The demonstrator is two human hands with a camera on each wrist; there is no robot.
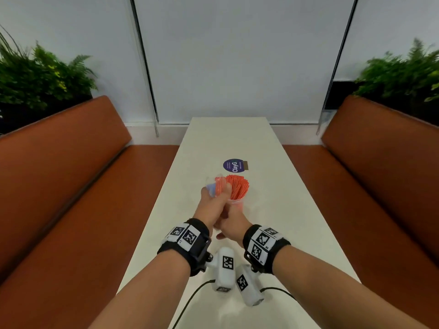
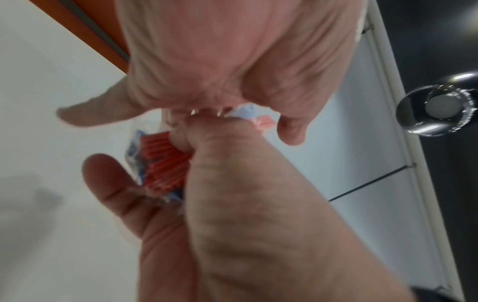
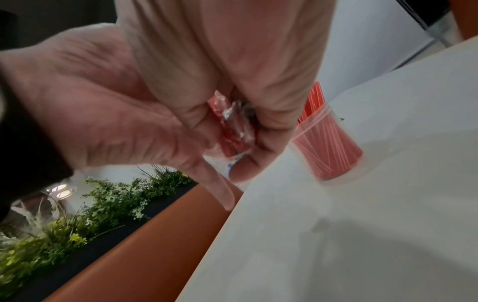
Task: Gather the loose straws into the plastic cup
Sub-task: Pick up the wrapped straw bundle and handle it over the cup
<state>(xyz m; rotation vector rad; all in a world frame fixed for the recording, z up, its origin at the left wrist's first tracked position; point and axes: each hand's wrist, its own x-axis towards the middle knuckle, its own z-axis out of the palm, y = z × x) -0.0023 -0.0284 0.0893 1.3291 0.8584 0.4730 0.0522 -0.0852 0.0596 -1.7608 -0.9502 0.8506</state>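
A clear plastic cup stands mid-table, packed with upright orange straws; the right wrist view shows this cup too. Just left of it, above the table, my left hand grips a clear, blue-printed wrapper holding more orange straws. My right hand sits under and behind the left one, and its fingers curl round the same wrapper. In the left wrist view the wrapped straws show between my left hand and my right hand. The wrapper's ends are hidden by fingers.
A round purple sticker lies on the long white table beyond the cup. Orange benches run along both sides, with plants behind them. Wrist camera pods and black cables hang near the table's near end.
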